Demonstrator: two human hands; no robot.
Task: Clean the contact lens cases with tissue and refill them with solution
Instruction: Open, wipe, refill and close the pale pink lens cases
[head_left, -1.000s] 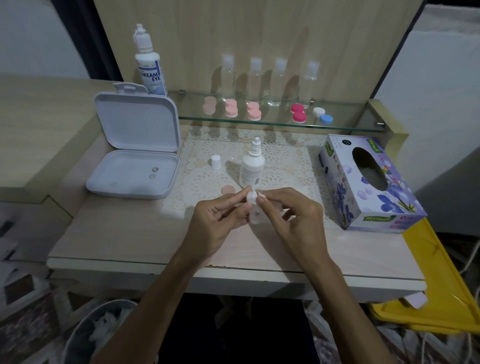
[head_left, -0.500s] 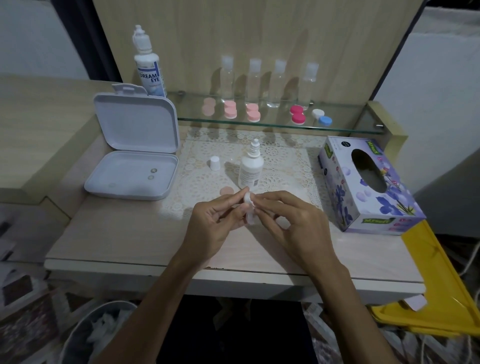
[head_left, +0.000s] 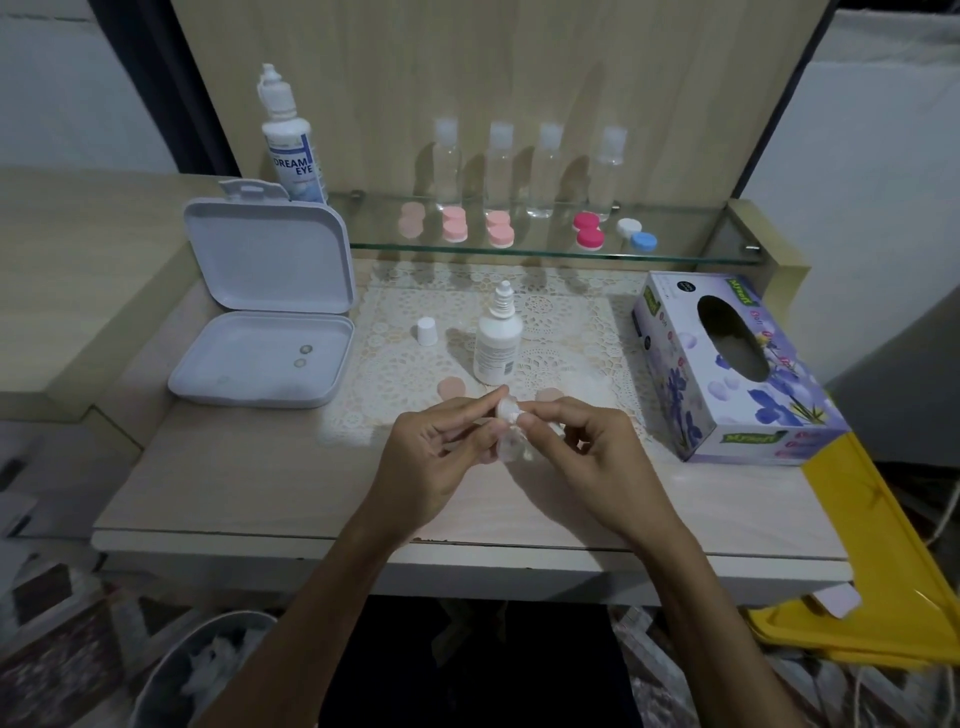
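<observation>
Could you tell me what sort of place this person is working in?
Probably a home vanity or dressing table used for contact lens care: a glass shelf holding lens cases, a solution bottle, a tissue box and a lace mat.

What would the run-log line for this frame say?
step: wiping case | left hand: holds clear contact lens case | right hand: pinches white tissue wad | small white solution bottle: uncapped, upright | white cap: on mat
</observation>
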